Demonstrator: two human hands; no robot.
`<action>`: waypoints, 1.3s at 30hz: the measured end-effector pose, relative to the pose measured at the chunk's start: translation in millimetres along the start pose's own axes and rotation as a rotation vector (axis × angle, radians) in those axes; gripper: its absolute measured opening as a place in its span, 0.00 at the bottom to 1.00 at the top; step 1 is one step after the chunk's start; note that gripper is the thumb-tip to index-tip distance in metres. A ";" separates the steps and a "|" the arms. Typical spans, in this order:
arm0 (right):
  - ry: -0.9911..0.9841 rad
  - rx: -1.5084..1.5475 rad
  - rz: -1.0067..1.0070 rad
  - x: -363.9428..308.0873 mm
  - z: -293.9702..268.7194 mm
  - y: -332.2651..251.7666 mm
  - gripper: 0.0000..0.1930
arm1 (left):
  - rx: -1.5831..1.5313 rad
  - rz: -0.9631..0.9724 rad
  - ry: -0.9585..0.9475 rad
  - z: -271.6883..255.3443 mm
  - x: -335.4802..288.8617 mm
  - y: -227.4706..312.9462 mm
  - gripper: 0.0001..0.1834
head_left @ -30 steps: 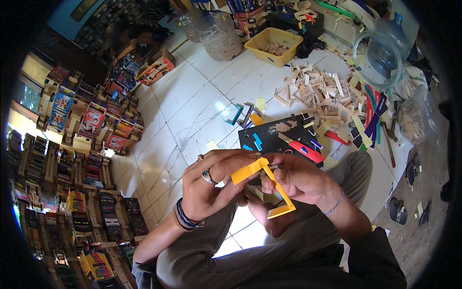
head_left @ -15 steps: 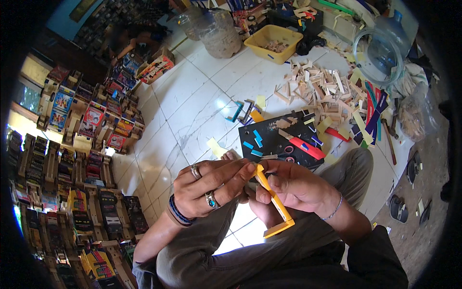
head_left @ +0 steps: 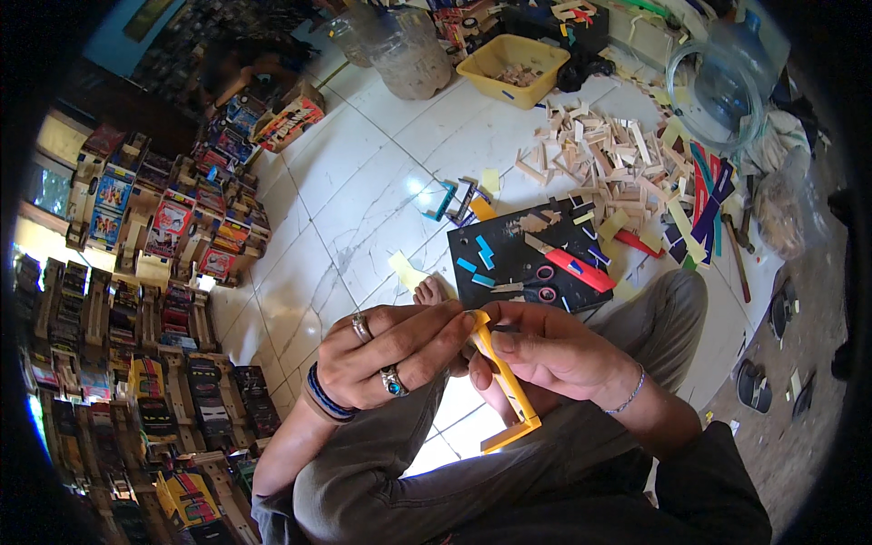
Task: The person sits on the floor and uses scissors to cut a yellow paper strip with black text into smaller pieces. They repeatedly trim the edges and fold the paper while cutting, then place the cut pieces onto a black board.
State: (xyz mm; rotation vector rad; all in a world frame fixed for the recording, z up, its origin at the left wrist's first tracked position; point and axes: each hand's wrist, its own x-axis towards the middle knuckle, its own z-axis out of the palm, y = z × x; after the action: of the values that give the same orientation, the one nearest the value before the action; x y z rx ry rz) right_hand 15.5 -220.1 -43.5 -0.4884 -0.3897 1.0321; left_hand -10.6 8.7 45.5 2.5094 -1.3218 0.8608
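Observation:
Between my hands is a yellow U-shaped wooden piece (head_left: 514, 396), held tilted above my crossed legs. My left hand (head_left: 397, 352), wearing two rings, pinches the upper corner of the piece with thumb and fingers. Around its long middle bar, my right hand (head_left: 559, 356) is closed, the thumb lying along the bar. The lower short arm of the piece sticks out free, toward the lower left. Behind the hands lies a black board (head_left: 536, 254) bearing scissors (head_left: 536, 283), a red-handled cutter (head_left: 581, 269) and small blue strips (head_left: 484, 254).
A heap of small wooden pieces (head_left: 604, 159) lies on the tiles beyond the board, near a yellow basin (head_left: 514, 65). Rows of wooden toy trucks (head_left: 168, 218) crowd the left side. Colored strips (head_left: 707, 204) and a hammer (head_left: 738, 259) lie at the right. A person (head_left: 245, 73) sits at the back left.
The yellow piece has shifted slightly left, its lower end swinging left. Both hands keep their hold on it and have moved a little to the left.

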 end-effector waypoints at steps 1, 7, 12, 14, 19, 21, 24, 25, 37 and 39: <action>0.021 -0.019 0.010 -0.2 0.3 -0.9 0.20 | 0.004 0.003 -0.003 1.3 -0.3 -0.6 0.22; 0.124 -0.175 0.040 3.2 2.3 -8.8 0.18 | 0.007 0.018 -0.073 7.8 -2.4 -0.4 0.19; 0.186 -0.277 0.041 8.3 -2.8 -2.8 0.17 | -0.010 0.005 -0.174 11.4 -6.2 -2.1 0.20; 0.180 -0.215 0.021 8.0 -7.9 2.6 0.17 | -0.008 -0.005 -0.203 16.0 -9.1 -2.6 0.21; 0.233 -0.161 0.089 4.1 -23.5 13.6 0.15 | -0.032 0.003 -0.262 28.2 -17.2 -4.9 0.22; 0.234 -0.171 0.091 2.6 -27.4 17.0 0.15 | -0.048 -0.002 -0.290 30.9 -19.3 -5.9 0.23; 0.236 -0.200 0.080 2.4 -31.9 18.7 0.15 | -0.091 -0.034 -0.317 32.5 -20.7 -6.2 0.24; 0.244 -0.200 0.085 2.2 -32.3 18.7 0.16 | -0.095 -0.044 -0.316 33.1 -20.8 -5.9 0.25; 0.405 -0.544 -0.160 -2.5 -35.1 10.4 0.15 | -0.154 -0.163 -0.197 24.9 -9.4 -0.3 0.26; 0.408 -0.707 -0.335 -1.0 -55.6 10.8 0.11 | -0.142 -0.165 -0.162 21.3 -8.2 -0.1 0.25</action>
State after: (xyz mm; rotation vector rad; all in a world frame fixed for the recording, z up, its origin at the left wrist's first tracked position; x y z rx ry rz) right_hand 36.5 -227.5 -95.6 -1.2002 -0.4453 0.4266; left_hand -5.4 5.8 23.5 2.5756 -1.1536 0.5215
